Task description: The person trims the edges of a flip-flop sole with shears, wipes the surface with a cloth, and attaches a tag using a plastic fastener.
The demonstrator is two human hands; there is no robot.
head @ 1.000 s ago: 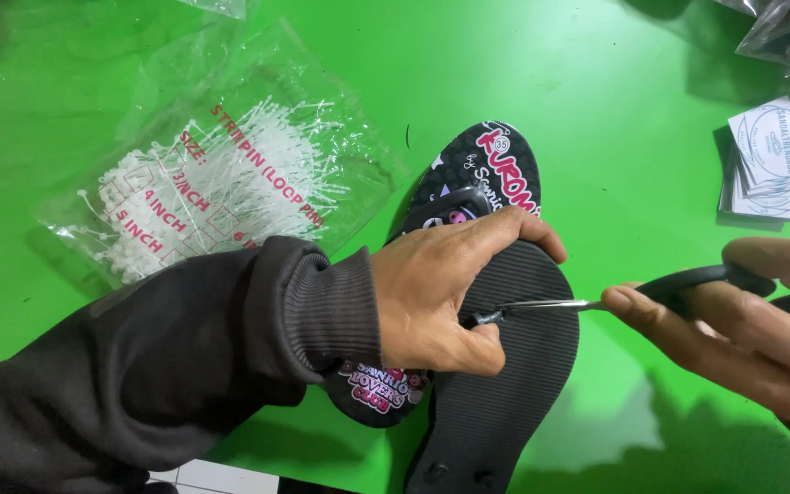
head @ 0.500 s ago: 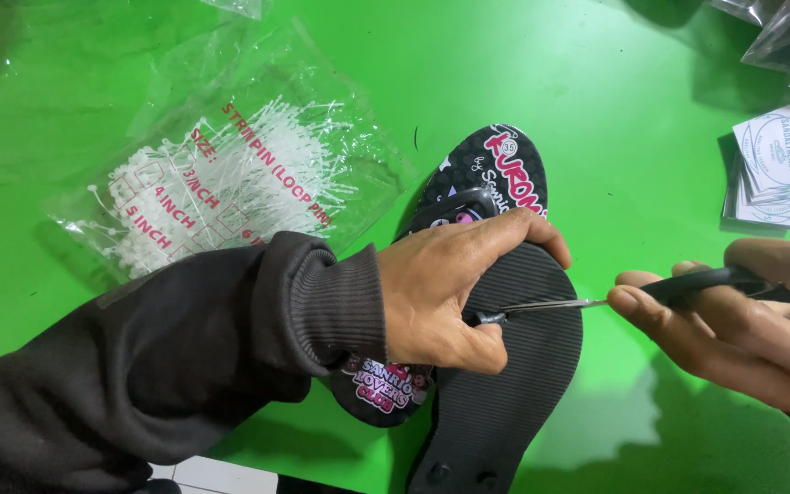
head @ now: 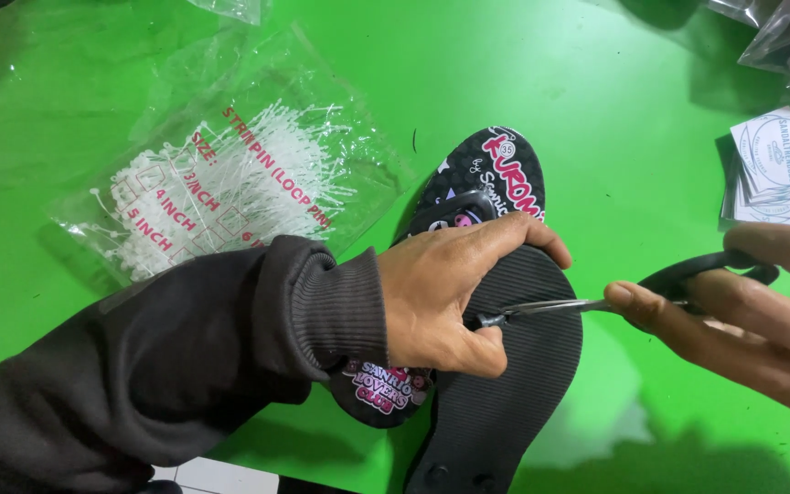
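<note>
The left hand (head: 445, 293) is pinning two stacked sandals (head: 505, 366) on the green bench (head: 614, 110), fingers curled shut over them. The right hand (head: 742, 311) is gripping scissors (head: 587, 304), tips at the thumb; snipping well means keeping them off skin.

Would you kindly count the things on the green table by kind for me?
Flip-flops: 2, one printed side up, one sole up under the left hand
Scissors: 1, in the right hand
Clear bags of white plastic pins: 1
Stacks of round-printed paper tags: 1
Total: 5
</note>
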